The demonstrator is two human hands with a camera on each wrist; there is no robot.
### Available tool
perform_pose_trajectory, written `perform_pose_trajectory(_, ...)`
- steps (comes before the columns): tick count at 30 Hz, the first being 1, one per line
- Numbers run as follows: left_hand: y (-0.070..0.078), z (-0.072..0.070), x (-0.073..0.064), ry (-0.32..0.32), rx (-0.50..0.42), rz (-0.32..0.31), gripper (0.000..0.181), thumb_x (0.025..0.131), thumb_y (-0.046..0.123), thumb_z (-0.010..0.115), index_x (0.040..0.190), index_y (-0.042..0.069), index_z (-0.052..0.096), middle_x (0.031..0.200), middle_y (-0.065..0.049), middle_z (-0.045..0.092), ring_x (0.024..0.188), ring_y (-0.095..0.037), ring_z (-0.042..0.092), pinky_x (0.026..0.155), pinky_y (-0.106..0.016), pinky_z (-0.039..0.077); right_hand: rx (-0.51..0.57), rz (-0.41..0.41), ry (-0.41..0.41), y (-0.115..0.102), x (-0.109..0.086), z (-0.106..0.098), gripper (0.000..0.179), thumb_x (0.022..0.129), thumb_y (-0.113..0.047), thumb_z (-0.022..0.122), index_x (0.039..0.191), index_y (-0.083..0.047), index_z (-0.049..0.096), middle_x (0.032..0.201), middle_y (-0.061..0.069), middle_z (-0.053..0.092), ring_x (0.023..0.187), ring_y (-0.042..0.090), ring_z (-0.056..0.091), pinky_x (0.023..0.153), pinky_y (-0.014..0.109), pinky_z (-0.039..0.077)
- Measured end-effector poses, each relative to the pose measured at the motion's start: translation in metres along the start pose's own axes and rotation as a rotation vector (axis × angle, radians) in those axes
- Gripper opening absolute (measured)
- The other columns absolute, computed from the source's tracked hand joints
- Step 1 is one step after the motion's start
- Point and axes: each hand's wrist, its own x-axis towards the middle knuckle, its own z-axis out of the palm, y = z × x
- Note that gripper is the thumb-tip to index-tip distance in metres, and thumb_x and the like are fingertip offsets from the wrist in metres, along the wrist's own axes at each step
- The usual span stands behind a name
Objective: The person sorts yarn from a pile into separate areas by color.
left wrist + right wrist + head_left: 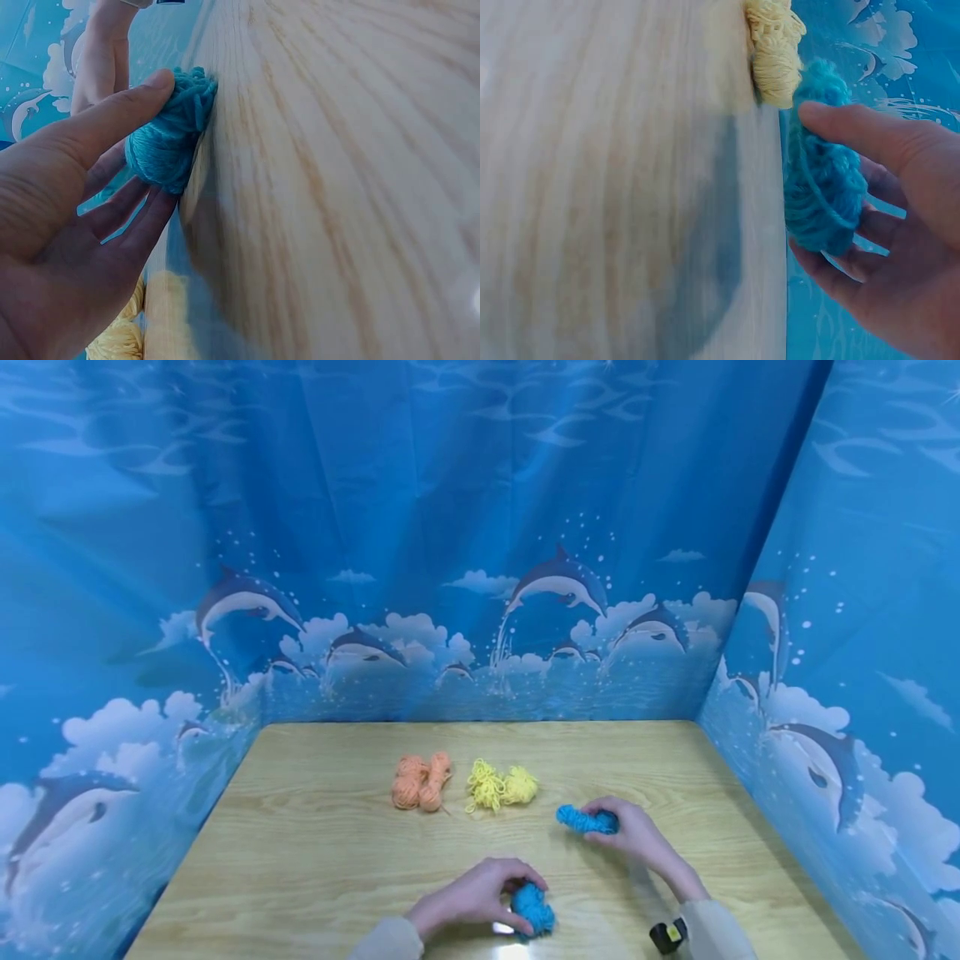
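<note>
Both hands are bare, with no rings or gloves. Pale cream sleeves [390,941] end at the wrists, snug at the cuff. Just beside the right hand's [637,835] wrist sits a small black-and-yellow device [667,936].

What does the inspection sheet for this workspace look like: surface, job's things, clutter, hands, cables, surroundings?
Surface: light wooden table, grain visible.
Job's things: two blue yarn bundles, near blue yarn at the front edge, far blue yarn further back.
Clutter: orange yarn and yellow yarn side by side mid-table, untouched.
Hands: left hand grips the near blue yarn; right hand holds the far blue yarn, thumb on top.
Cables: nothing seen.
Surroundings: blue dolphin-print curtain on three sides; small black-and-yellow device at the right wrist.
</note>
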Motion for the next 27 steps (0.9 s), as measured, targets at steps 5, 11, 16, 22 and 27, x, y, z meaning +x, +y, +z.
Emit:
perform_pose_trajectory(5,0.001,0.001,0.000,0.000,-0.001,-0.007,0.054,0.076,0.024,0.089,0.125,0.015,0.068,0.121,0.008,0.066,0.109,0.002,0.060,0.094,-0.016,0.051,-0.004,0.025,0.084,-0.003,0.006,-0.004,0.032,0.085,-0.014,0.082,0.115,-0.007,0.073,0.114,0.011,0.071,0.111,0.037,0.064,0.098,0.055,0.051)
perform_pose_trajectory(11,0.003,0.002,0.000,0.000,-0.007,-0.010,0.054,0.076,0.023,0.089,0.124,0.014,0.068,0.122,0.007,0.067,0.109,0.002,0.060,0.095,-0.016,0.051,-0.017,0.058,0.151,-0.005,0.014,-0.013,0.031,0.086,-0.012,0.081,0.116,-0.006,0.073,0.115,0.015,0.070,0.110,0.038,0.064,0.095,0.056,0.052)
perform_pose_trajectory(16,0.004,0.001,-0.001,-0.004,0.000,-0.017,0.054,0.076,0.024,0.089,0.124,0.014,0.068,0.122,0.008,0.067,0.109,0.002,0.060,0.094,-0.016,0.052,-0.028,0.089,0.172,-0.002,0.021,-0.019,0.033,0.087,-0.012,0.080,0.119,-0.005,0.071,0.112,0.015,0.070,0.105,0.036,0.065,0.091,0.055,0.053)
perform_pose_trajectory(22,0.002,0.001,0.000,-0.009,-0.010,-0.031,0.053,0.076,0.024,0.089,0.124,0.016,0.068,0.122,0.009,0.066,0.109,0.002,0.060,0.094,-0.016,0.052,-0.027,0.135,0.186,0.002,0.031,-0.024,0.036,0.089,-0.015,0.078,0.122,-0.003,0.069,0.110,0.015,0.069,0.102,0.035,0.065,0.089,0.054,0.053)
perform_pose_trajectory(27,0.002,0.001,0.000,-0.009,-0.033,-0.048,0.054,0.075,0.023,0.090,0.124,0.017,0.068,0.123,0.009,0.066,0.109,0.002,0.060,0.094,-0.017,0.052,-0.026,0.172,0.205,0.008,0.039,-0.023,0.037,0.089,-0.015,0.078,0.123,-0.002,0.069,0.113,0.019,0.068,0.105,0.037,0.064,0.091,0.056,0.052)
